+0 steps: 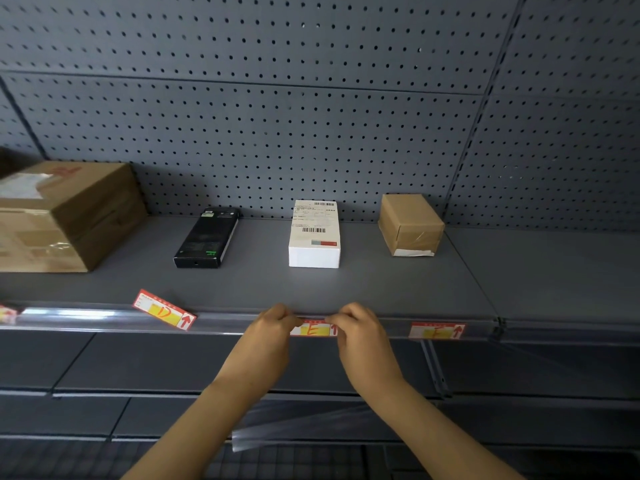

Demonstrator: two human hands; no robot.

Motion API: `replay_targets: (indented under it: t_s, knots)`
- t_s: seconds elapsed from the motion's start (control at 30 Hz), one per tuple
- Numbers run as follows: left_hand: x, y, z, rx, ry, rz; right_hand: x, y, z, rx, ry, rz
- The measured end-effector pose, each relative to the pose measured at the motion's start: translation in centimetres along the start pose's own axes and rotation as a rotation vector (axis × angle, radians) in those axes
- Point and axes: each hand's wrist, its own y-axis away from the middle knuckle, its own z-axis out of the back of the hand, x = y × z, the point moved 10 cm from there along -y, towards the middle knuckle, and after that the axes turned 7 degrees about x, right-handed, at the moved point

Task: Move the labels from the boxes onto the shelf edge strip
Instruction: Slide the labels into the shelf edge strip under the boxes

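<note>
A red-and-yellow label marked E (pixel 313 329) sits in the clear shelf edge strip (pixel 86 317), below the white box (pixel 314 233). My left hand (pixel 273 327) pinches its left end and my right hand (pixel 356 327) pinches its right end. A label marked D (pixel 164 309) lies tilted across the shelf's front edge, below the black box (pixel 207 238). Another label, marked F (pixel 437 331), sits in the strip below the small brown box (pixel 410 224). At the far left edge a further label (pixel 7 314) shows only partly.
A large brown carton (pixel 65 213) stands at the left of the grey shelf (pixel 381 285). A perforated back panel (pixel 311 116) rises behind the boxes. Lower shelves run below, and a loose clear strip (pixel 294 431) lies on one between my forearms.
</note>
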Motion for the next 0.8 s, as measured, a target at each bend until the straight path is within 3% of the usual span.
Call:
replay_targets:
  t_s: [0.2, 0.4, 0.63, 0.8]
  knots:
    - [-0.3, 0.1, 1.3, -0.012, -0.005, 0.042, -1.0, 0.6, 1.8, -0.101, -0.080, -0.042]
    - [2.4, 1.4, 3.4, -0.065, -0.020, 0.115, -0.4, 0.6, 2.5, -0.134, 0.081, 0.015]
    - [9.5, 3.9, 7.0, -0.110, -0.055, 0.191, 7.8, -1.0, -2.6, -0.099, 0.074, 0.196]
    - [16.3, 5.3, 10.8, -0.147, -0.122, 0.232, 13.4, -3.4, -6.2, -0.077, 0.022, 0.169]
